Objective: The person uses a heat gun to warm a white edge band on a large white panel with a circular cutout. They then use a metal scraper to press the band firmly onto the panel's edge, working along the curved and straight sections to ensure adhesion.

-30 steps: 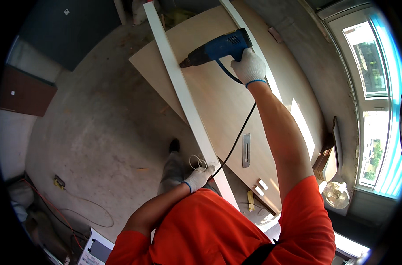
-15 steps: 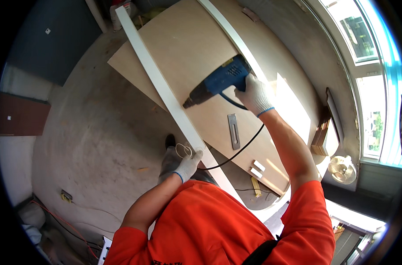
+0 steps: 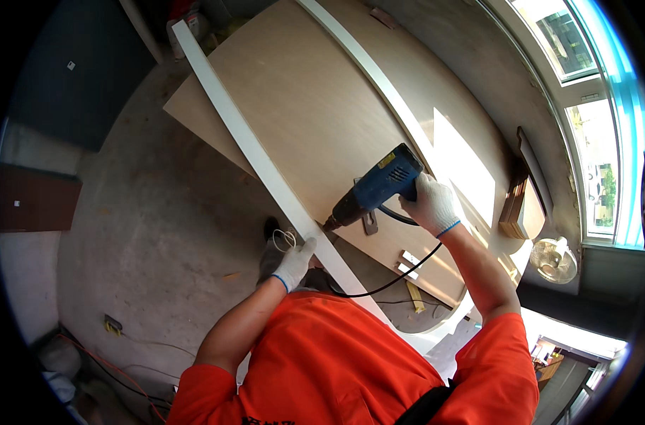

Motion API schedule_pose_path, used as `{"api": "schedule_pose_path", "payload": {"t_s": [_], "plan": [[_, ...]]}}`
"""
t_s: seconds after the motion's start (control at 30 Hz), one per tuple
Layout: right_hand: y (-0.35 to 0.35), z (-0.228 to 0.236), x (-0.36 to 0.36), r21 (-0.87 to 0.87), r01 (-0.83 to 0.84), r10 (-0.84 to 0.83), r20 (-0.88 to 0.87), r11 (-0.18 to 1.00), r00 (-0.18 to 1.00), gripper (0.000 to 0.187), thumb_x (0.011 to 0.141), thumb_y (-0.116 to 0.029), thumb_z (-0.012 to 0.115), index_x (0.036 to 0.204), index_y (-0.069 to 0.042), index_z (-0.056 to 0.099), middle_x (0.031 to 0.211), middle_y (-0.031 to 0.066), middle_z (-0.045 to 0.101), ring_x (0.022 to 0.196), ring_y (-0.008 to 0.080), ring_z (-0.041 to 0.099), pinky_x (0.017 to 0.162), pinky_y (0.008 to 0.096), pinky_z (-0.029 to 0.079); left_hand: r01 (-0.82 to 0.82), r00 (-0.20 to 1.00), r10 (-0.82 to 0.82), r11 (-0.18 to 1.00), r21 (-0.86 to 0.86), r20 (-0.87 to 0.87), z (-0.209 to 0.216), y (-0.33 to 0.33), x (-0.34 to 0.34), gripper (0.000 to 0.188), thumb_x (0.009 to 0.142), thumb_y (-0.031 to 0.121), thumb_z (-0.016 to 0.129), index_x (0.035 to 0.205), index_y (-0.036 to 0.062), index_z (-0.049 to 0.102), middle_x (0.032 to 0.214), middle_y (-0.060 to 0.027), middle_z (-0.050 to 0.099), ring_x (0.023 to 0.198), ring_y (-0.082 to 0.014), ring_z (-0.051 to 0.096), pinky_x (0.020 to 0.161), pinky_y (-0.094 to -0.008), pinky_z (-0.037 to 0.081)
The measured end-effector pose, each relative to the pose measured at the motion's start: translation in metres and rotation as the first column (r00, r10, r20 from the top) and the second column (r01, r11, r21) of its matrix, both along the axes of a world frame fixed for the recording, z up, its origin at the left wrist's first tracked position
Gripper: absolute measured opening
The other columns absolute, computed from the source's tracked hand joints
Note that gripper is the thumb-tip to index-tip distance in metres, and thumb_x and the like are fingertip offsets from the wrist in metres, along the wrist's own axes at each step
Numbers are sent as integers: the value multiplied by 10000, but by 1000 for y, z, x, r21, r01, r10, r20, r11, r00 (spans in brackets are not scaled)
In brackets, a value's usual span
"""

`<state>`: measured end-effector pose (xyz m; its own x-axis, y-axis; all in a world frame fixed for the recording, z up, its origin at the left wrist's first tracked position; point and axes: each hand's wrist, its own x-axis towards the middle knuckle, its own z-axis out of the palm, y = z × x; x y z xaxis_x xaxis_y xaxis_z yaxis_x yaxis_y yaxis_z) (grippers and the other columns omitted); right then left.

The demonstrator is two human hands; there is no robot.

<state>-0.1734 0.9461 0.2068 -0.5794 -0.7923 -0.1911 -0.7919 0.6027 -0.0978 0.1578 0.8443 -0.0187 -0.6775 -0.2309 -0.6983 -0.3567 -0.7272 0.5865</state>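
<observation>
My right hand [image 3: 433,204], in a white knit glove, is wrapped round the handle of a blue heat gun [image 3: 387,182]. The dark nozzle points down and left, close to the inner edge of a long narrow white board [image 3: 241,134]. My gloved left hand [image 3: 294,265] is closed at that board's outer edge, nearer to me; its fingertips are partly hidden. Just above it hangs a loose loop of thin cream strip [image 3: 285,239]. Below the heat gun, a flat grey slotted metal piece [image 3: 370,224] shows in part on the large tan sheet [image 3: 294,78].
Another long white board [image 3: 368,65] lies across the sheet on the far side. Two small white blocks [image 3: 408,264] rest near its front edge. A black cord [image 3: 382,289] trails from the gun. A fan [image 3: 553,261] and stacked boards [image 3: 524,212] stand at right.
The heat gun has moved down and toward me along the board, its nozzle now nearer my left hand. It now partly covers the slotted metal piece. My left hand has barely moved.
</observation>
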Motion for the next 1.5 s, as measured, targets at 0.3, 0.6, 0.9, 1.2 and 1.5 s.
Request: {"api": "schedule_pose_path", "payload": {"t_s": [0.3,0.6,0.9,1.2,1.5], "plan": [[-168,-8,-12,-86,15,-19,-40,996,999,437,846,-327,816,1081,5,657,919,260,761,881,459,756,801,523,605,31,996,-22,994,107,-86,-4,0,2,564,1121,470,604,1331,-46,690,1192,-92,760,1020,-183,732,948,-331,594],[-316,-21,-34,-154,21,-38,-109,988,993,437,848,-330,781,1078,29,687,964,276,778,943,444,772,867,506,612,280,959,-282,946,-163,15,18,-20,2,623,1128,501,553,1098,-88,754,983,-91,764,920,-210,682,905,-347,530],[-365,-25,-35,-223,63,-85,-93,973,992,426,842,-312,765,1085,30,695,1005,283,779,971,440,769,883,500,609,235,971,-238,957,-173,-1,19,-17,1,582,1145,464,523,1104,-69,753,978,-121,775,906,-197,701,898,-358,541],[-242,-14,-29,-106,27,-35,-74,994,997,445,845,-317,790,1084,42,680,950,289,768,917,462,765,862,512,609,152,988,-152,987,-51,-3,7,-7,3,541,1117,449,602,1172,-64,765,1079,-113,802,1019,-191,731,935,-337,560],[5,-46,8,-126,514,-444,358,849,821,476,831,-345,823,1050,58,695,925,281,759,910,428,767,829,476,597,-17,1000,18,999,48,-18,13,0,-1,548,1118,425,614,1277,-92,696,1132,-124,781,986,-212,765,904,-358,615]]}}
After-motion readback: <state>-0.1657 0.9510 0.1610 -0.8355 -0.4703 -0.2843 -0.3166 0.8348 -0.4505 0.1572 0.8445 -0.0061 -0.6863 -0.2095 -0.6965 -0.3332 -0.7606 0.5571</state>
